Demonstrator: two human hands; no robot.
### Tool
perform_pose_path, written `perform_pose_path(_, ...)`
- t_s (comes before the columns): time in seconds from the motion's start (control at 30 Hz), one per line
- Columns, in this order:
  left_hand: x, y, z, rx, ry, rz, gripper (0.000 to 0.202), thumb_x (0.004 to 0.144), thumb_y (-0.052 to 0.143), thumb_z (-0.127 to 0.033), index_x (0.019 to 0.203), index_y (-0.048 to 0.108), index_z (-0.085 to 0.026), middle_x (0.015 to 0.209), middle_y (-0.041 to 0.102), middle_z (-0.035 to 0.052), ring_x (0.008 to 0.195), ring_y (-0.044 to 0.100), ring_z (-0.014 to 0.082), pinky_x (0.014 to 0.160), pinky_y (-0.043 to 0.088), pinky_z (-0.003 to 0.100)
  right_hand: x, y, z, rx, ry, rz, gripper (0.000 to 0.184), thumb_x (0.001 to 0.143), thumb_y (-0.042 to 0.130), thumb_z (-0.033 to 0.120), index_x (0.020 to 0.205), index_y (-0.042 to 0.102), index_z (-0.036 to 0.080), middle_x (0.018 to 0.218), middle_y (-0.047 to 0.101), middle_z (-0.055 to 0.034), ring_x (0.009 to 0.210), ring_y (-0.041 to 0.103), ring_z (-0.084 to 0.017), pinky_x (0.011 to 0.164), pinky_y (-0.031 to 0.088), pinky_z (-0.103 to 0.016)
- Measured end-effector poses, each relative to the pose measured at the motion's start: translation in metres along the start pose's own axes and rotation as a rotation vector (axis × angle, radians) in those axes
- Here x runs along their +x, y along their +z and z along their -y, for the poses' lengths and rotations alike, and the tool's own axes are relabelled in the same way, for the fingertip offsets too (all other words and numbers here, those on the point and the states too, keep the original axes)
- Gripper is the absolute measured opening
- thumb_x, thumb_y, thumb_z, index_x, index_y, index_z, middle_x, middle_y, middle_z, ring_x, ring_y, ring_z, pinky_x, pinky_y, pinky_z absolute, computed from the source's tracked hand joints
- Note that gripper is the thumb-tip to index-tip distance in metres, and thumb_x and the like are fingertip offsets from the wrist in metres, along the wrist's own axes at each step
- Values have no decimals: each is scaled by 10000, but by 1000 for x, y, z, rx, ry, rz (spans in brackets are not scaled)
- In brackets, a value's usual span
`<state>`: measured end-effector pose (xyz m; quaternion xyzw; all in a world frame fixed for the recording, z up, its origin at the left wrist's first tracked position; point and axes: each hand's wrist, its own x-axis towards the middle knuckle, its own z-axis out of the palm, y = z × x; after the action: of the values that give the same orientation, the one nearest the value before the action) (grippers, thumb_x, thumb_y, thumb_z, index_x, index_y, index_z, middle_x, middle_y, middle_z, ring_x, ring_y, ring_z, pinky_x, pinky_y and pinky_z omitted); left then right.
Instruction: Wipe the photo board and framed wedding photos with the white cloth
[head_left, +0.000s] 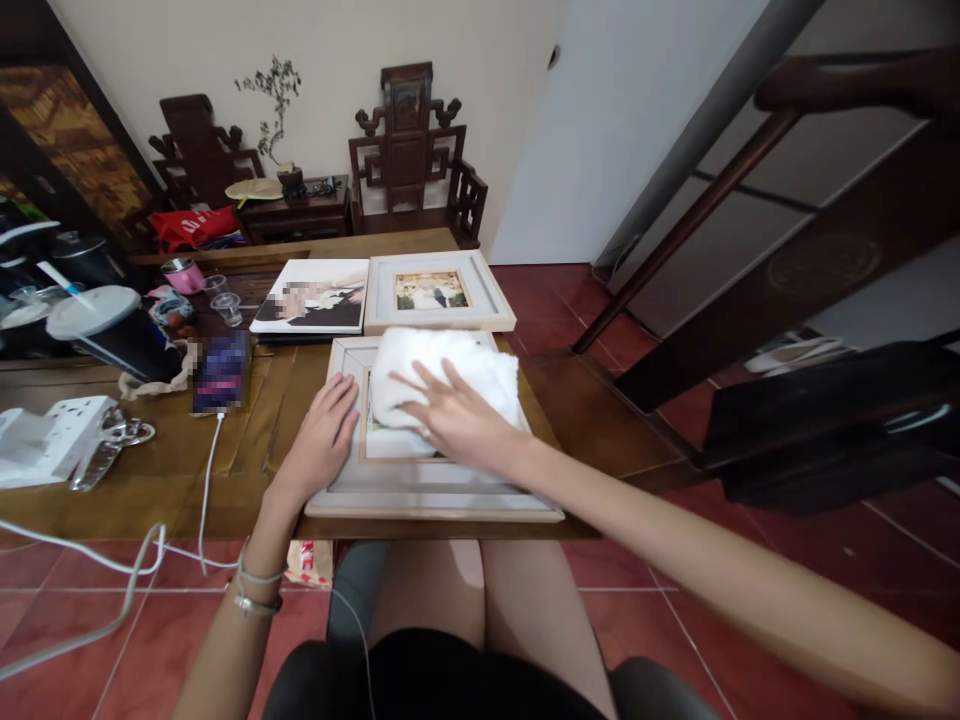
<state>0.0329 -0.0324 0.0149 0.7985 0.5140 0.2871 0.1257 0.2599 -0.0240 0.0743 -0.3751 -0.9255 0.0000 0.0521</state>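
Observation:
A picture frame with a pale wide border lies flat at the wooden table's near edge. Spread over its upper part is a folded white cloth, which hides much of the picture inside. My right hand lies flat on the cloth, fingers apart, pressing it against the frame. On the frame's left border rests my left hand, its fingers stretched out and holding nothing. Just beyond, a second picture frame lies face up, beside a flat photo panel.
At the left stand a dark lidded cup with a straw, a phone on a charging cable, a white power strip and a pink mug. Wooden chairs stand behind; another chair is close on the right.

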Motion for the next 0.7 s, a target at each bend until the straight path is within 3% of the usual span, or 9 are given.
perform_pose_path(0.1,0,-3,-3,-51,-19,-11,504,1006,328,-376,1420,470,-126,1497,458,143,1446,331,236,1207,253,472,34,4,-15,-69,3,-14,393,908,511,151,1280,632,184,1572,322,-109,1448,208,-420,1103,217,-713)
perform_pose_path(0.2,1,-7,-9,-116,-39,-43,554,1014,294,-416,1468,393,-115,1544,388,138,1453,319,207,1219,227,422,48,10,-16,-51,-53,5,393,919,507,194,1295,621,190,1572,333,-93,1451,165,-444,1075,207,-756)
perform_pose_path(0.27,1,-9,-12,-147,-54,-64,576,1014,280,-445,1488,358,-128,1565,353,124,1460,302,195,1223,210,402,41,15,-9,7,-96,21,387,901,532,202,1272,638,225,1557,369,-74,1454,178,-429,1085,212,-744)
perform_pose_path(0.37,0,-10,-14,-179,-80,-64,604,1011,260,-483,1496,347,-134,1576,333,114,1468,282,191,1227,194,388,8,15,5,167,-189,77,384,860,564,171,1210,671,288,1509,453,-37,1463,200,-374,1119,209,-700)
perform_pose_path(0.53,0,-7,-14,-174,-123,-5,595,1016,236,-471,1464,411,-121,1567,348,119,1475,266,206,1229,180,419,-48,-20,25,431,-276,253,448,843,501,92,1244,648,227,1451,522,-68,1464,233,-302,1145,217,-648)
perform_pose_path(0.63,0,-5,-13,-158,-134,8,578,1018,238,-457,1445,444,-127,1559,365,116,1475,265,220,1228,178,449,-51,-37,35,387,-238,302,406,856,488,92,1203,672,195,1472,498,-78,1453,260,-310,1150,253,-617)
perform_pose_path(0.7,0,-5,-14,-168,-138,7,587,1016,241,-465,1461,420,-127,1568,349,112,1477,261,219,1229,175,441,-39,-35,39,257,-188,241,364,858,524,116,1163,701,209,1502,458,-73,1445,269,-346,1142,272,-620)
